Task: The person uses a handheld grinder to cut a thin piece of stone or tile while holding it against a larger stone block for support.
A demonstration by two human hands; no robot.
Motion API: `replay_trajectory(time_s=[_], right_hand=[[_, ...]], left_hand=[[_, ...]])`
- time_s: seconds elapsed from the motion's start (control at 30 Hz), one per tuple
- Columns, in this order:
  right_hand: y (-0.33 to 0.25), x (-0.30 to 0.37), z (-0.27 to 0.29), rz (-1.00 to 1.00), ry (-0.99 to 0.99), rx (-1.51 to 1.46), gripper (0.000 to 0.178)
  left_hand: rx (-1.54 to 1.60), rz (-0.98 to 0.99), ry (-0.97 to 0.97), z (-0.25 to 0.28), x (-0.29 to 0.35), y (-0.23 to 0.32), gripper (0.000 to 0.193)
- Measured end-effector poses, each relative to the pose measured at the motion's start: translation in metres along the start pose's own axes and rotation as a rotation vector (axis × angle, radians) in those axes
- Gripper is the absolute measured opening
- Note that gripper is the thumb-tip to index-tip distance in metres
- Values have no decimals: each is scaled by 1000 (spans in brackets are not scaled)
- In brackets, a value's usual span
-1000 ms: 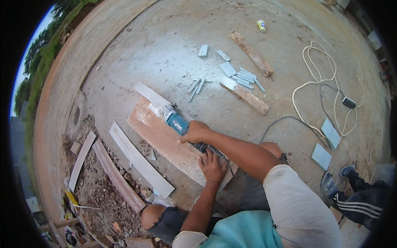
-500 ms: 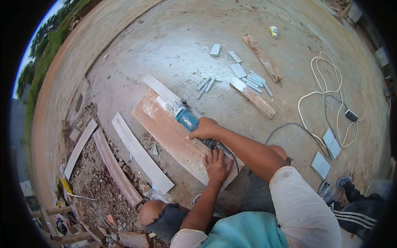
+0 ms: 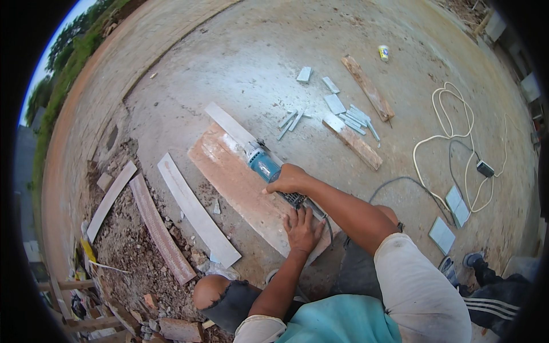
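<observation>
Resting left hand (image 3: 303, 233) with fingers spread, released, on reddish curved slab (image 3: 234, 183). With right hand (image 3: 291, 179), grasping teal cylindrical power grinder (image 3: 264, 166) over it, drawn slightly nearer along flat white strip (image 3: 230, 124), probably working farther from its tip.

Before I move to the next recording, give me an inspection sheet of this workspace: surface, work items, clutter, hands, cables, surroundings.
Surface: grey ground, whitened by dust beyond the slab.
Work items: blue power tool over the reddish slab, its head at a pale strip along the slab's edge.
Clutter: small grey tile pieces, wooden pieces, a cup, rubble.
Hands: right hand closed around the power tool; left hand spread over the slab, near the tool's rear.
Cables: white cable loosely looped; grey cord curving across the ground.
Surroundings: another person's leg, lower right; greenery, upper left.
</observation>
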State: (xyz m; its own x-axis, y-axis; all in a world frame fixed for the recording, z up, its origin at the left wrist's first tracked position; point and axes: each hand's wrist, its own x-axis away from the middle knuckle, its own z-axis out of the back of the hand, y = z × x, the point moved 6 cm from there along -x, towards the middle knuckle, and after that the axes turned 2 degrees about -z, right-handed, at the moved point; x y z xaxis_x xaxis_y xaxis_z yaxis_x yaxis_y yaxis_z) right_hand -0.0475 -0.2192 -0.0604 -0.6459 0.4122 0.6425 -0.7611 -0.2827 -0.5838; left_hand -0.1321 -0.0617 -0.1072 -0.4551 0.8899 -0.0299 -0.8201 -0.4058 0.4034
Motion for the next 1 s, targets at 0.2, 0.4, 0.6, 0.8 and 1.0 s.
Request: replay_trajectory(time_s=[0.2, 0.4, 0.6, 0.8, 1.0], right_hand=[[-2, -2, -1, 34, -51, -36, 97], [-1, 1, 0, 31, 1, -25, 95], [1, 4, -1, 31, -42, -23, 94], [3, 4, -2, -5, -21, 22, 92], [3, 9, -1, -9, -29, 7, 91]], left_hand=[[8, -11, 18, 3, 0, 1, 61], [21, -5, 22, 4, 0, 1, 61], [28, -8, 17, 7, -1, 3, 62], [30, -14, 34, 9, -1, 4, 61], [23, -16, 43, 8, -1, 3, 59]])
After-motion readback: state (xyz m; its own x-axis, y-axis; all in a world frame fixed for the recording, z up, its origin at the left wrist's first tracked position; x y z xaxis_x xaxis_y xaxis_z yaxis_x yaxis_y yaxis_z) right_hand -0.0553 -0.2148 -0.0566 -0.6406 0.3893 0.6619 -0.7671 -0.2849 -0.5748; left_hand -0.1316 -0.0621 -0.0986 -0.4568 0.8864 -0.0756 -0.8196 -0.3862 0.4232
